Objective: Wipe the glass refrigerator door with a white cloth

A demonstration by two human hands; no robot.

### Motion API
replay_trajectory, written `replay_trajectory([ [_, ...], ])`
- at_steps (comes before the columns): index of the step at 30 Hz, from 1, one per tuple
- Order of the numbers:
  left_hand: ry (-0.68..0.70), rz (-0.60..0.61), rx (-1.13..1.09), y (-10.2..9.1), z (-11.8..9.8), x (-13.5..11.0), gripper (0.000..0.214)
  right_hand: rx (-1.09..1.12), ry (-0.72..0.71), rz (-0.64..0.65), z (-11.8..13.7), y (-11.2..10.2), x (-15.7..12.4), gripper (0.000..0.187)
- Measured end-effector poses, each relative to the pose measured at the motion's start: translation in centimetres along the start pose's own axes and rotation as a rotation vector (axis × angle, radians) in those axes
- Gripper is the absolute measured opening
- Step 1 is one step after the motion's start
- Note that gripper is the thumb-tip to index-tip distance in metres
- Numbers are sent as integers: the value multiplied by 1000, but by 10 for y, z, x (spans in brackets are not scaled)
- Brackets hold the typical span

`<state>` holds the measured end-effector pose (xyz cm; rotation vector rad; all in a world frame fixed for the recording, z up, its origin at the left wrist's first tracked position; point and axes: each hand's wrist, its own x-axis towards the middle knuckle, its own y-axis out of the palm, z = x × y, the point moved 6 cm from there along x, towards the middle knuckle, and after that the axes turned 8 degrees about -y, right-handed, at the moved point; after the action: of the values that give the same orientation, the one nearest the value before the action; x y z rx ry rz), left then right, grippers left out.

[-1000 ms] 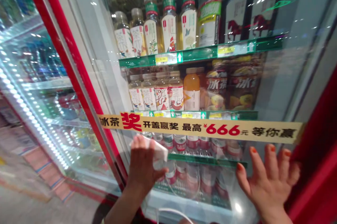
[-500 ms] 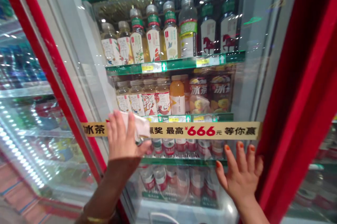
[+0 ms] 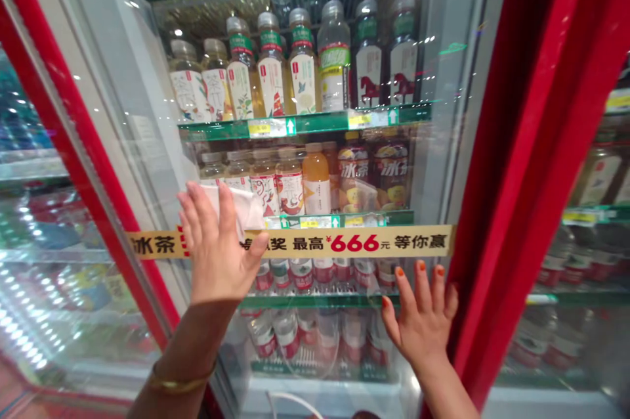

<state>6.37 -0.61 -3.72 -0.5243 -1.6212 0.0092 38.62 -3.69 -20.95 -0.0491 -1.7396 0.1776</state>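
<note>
Pressing a white cloth (image 3: 231, 209) against the glass door (image 3: 443, 143) of a drinks fridge, the left hand (image 3: 216, 242) is keeping its fingers spread apart, flat over the cloth rather than clamped on it; a gold bangle (image 3: 182, 383) is circling that wrist; the cloth is lying under the fingers, overlapping the top edge of a yellow printed strip (image 3: 315, 242) stuck across the door; the right hand (image 3: 423, 320) is resting on the glass below the strip, fingers apart and holding nothing, its little finger just beside the red door post (image 3: 497, 176); behind the glass, green shelves (image 3: 305, 125) are carrying tea bottles (image 3: 241, 77) and horse-label bottles (image 3: 369, 58) on top, an orange drink bottle (image 3: 315, 179) with more tea bottles in the middle, and red-labelled clear bottles (image 3: 300, 347) lower down; open glass is stretching between the left hand and the red left frame (image 3: 79, 150); compared with a second ago, the cloth is sitting higher, above the strip instead of below it, while the view is swinging right, bringing a neighbouring fridge (image 3: 590, 209) in past the post.
</note>
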Motion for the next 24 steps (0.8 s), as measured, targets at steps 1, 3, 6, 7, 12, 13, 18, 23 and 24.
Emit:
replay_trajectory([
  [1, -12, 5, -27, 2, -12, 12, 105, 5, 10, 6, -1, 0, 0, 96],
  [3, 51, 9, -60, 13, -50, 11, 118, 3, -13, 28, -1, -2, 0, 97],
  [6, 272, 40, -47, 35, -103, -35, 131, -6, -53, 55, -3, -5, 0, 99],
  [7, 355, 57, -36, 38, -110, -53, 129, -4, -51, 62, -4, -6, 0, 98],
  [12, 380, 61, 13, 19, -57, -40, 96, 19, 5, 70, 3, -3, 5, 98],
  [13, 279, 47, 5, 11, -43, -16, 92, 26, 24, 54, 4, -2, 5, 98],
  [18, 124, -15, -104, 2, -75, 52, 98, 73, 39, 31, 5, -9, 10, 92],
  [23, 531, 108, -132, 39, -169, -6, 102, 413, 164, -39, 15, -54, 42, 75],
  [24, 541, 118, -154, 41, -174, -16, 100, 521, 135, -77, 23, -62, 55, 73],
])
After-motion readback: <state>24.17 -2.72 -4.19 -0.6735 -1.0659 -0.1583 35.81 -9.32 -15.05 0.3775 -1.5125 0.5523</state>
